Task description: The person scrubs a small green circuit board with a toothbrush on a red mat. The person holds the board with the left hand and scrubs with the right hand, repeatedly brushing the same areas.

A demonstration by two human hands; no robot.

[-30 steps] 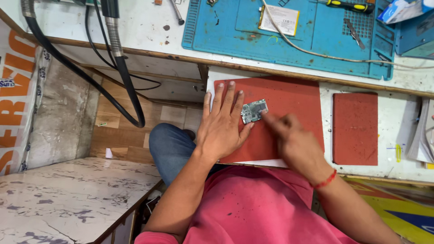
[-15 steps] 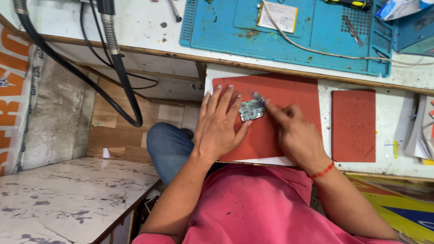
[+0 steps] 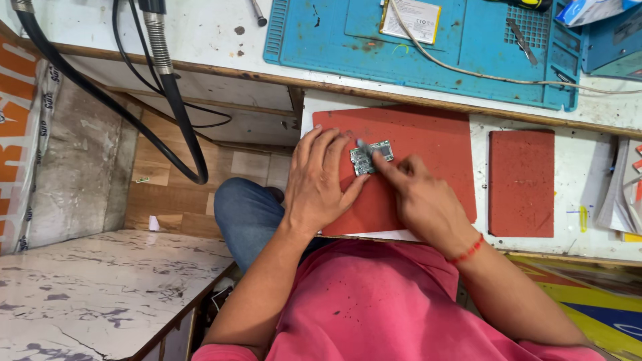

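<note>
A small green circuit board [image 3: 371, 157] lies flat on the large red mat [image 3: 428, 144] on the bench [image 3: 200, 33], near the mat's left side. Its long axis runs roughly left to right, tilted so the right end sits a little farther from the person. The left hand [image 3: 321, 184] lies open, palm down, fingers spread on the mat, its fingertips touching the board's left edge. The right hand [image 3: 418, 197] is loosely curled and pinches a thin tool whose tip blurs over the board's top; what the tool is cannot be told. A smaller red mat [image 3: 521, 182] lies to the right, a blue work mat [image 3: 334, 40] beyond. Compared with half a second ago the board has kept its place and tilt, and the right hand sits slightly nearer the board's middle.
</note>
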